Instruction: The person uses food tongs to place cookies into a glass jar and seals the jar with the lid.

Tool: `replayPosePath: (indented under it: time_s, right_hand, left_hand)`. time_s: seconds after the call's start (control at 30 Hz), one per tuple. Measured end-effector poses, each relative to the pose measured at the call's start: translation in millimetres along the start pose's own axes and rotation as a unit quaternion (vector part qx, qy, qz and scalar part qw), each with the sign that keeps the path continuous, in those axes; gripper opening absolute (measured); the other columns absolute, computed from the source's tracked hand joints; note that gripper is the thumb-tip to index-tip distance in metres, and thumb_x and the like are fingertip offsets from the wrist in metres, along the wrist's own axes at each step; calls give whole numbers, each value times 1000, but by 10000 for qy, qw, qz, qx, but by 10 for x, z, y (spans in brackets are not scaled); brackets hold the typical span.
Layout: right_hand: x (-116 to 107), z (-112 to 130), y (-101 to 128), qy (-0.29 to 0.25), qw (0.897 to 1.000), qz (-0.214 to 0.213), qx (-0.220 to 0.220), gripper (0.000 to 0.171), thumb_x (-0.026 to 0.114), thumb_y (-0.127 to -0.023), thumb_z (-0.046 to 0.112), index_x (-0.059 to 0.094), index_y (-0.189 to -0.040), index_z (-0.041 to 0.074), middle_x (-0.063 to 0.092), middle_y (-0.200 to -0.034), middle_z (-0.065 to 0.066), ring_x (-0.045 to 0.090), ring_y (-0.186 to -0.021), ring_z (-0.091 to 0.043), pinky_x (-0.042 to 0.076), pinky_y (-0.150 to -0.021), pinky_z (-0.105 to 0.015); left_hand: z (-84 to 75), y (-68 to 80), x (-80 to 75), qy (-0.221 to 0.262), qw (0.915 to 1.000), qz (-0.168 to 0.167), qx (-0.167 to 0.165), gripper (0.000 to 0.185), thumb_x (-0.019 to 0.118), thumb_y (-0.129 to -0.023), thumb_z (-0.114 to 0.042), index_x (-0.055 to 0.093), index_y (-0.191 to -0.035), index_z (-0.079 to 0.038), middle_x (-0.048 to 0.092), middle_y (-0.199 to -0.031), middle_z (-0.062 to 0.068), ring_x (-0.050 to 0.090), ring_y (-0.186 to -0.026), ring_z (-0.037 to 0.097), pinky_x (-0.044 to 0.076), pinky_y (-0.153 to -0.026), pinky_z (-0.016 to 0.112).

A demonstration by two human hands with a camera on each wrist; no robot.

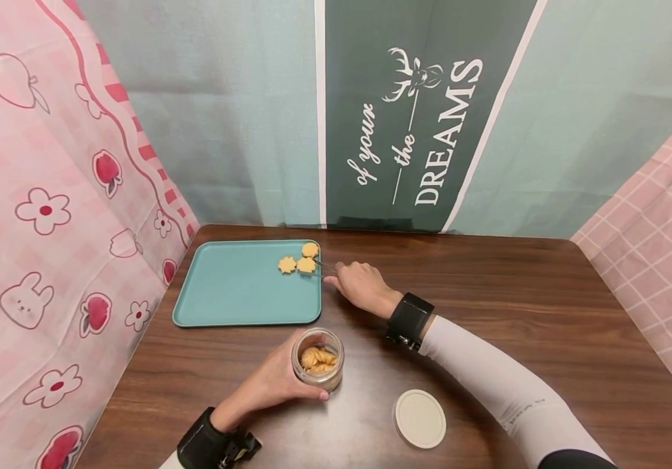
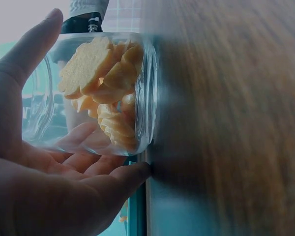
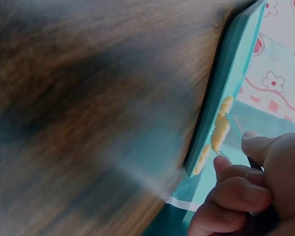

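My left hand (image 1: 271, 383) holds an open glass jar (image 1: 338, 376) upright on the table, thumb on its near side. Several piped butter cookies (image 2: 115, 73) lie in the jar. With my right hand (image 1: 364, 286) I grip a pair of metal tongs (image 1: 326, 266) at the right edge of a teal tray (image 1: 236, 286). The serrated tong tips straddle one cookie (image 3: 220, 132) close over the tray, spread to either side of it. Beside that one are two more cookies, one at the far corner (image 1: 309, 250) and one to the left (image 1: 287, 264).
A round cream lid (image 1: 420, 419) lies on the wooden table (image 1: 517, 293), right of the jar and near my right sleeve. Printed curtains (image 1: 242, 117) hang behind the table and along both sides.
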State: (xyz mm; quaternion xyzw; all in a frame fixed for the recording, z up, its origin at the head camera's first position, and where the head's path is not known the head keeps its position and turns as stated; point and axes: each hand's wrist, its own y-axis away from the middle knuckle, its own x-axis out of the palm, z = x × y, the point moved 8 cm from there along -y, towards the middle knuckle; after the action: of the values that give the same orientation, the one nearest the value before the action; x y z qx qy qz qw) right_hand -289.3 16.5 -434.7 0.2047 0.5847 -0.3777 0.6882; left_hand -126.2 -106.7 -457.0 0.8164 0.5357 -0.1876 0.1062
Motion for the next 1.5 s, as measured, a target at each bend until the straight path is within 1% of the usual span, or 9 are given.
replayPosePath:
  time_s: [0.2,0.3,0.43,0.77,1.07,1.2,1.4,1.5]
  right_hand:
    - [-44,5,54,12,10000,73,-10,37,58,-110,36,60,-89,6,49,-61,-2,66,-59,-28,57,-54,-47]
    - [-85,13,87,-2,10000,77,-3,38,57,-111,37,61,-90,6,49,-60,-1,65,-59,-27,57,-54,-47]
    - [-156,37,131,-21,10000,-36,-62,37,58,-110,37,61,-89,6,48,-59,-1,63,-57,-24,56,-53,-45]
    - [-276,91,244,162,9994,-246,-167,37,61,-109,37,61,-88,7,50,-58,-3,68,-60,-31,57,-53,-48]
    - [-330,123,371,39,9996,-225,-171,36,62,-108,38,60,-87,8,49,-60,-1,67,-60,-29,57,-52,-46]
    - [-377,141,432,45,9994,-250,-226,36,62,-108,38,60,-87,9,49,-58,-1,67,-59,-29,56,-52,-45]
    - [-450,161,504,-41,9992,-238,-313,36,62,-108,38,60,-86,10,46,-58,3,62,-54,-21,55,-50,-41]
    - [-488,172,531,-83,9993,-200,-320,37,63,-108,39,60,-85,10,45,-57,3,60,-52,-19,53,-50,-40]
  left_hand:
    - [12,10,10,30,10000,9,-72,95,102,-69,-28,50,-148,-14,65,-138,5,61,-127,22,45,-113,36]
    - [10,7,14,2,10000,4,-55,96,102,-69,-28,50,-148,-14,65,-138,5,62,-127,23,45,-113,36]
    - [5,1,9,-30,10000,-18,-30,96,102,-68,-28,51,-148,-14,65,-138,3,62,-127,23,46,-113,37]
    - [18,-5,-2,-81,9999,-20,-76,97,102,-68,-29,51,-148,-14,64,-139,2,61,-127,22,46,-113,39]
    - [26,11,10,-40,9999,18,-161,97,102,-69,-29,49,-149,-14,64,-140,3,61,-128,23,46,-113,41]
    - [21,0,15,-83,9999,-3,-128,97,102,-69,-30,49,-149,-14,64,-140,3,61,-128,22,46,-113,42]
    - [12,-12,11,-141,9998,-53,-98,98,102,-68,-29,50,-149,-14,64,-140,1,61,-129,23,46,-114,42]
    - [5,-8,7,-126,9998,-60,-112,97,102,-68,-28,50,-148,-13,65,-140,2,61,-129,24,46,-114,42]
